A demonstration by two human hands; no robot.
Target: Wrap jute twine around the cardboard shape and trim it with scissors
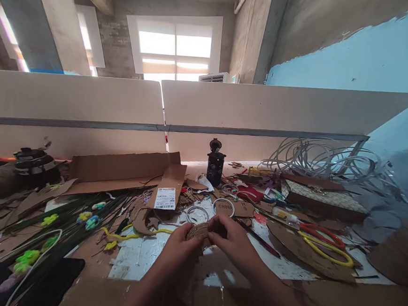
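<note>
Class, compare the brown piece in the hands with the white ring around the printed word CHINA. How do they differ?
The brown piece is held between the left hand and right hand, while the white ring lies unheld just beyond them. The white ring is a thin band round an open middle; the brown piece shows a broader, ribbed surface, partly hidden. Both show a curved edge.

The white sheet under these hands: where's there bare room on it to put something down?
There's a bare patch of white sheet below the yellow cord, left of the left hand. A smaller one lies between the forearm of the right hand and the curved cardboard. It's crowded beyond the woven brown piece: white ring, black bottle.
</note>
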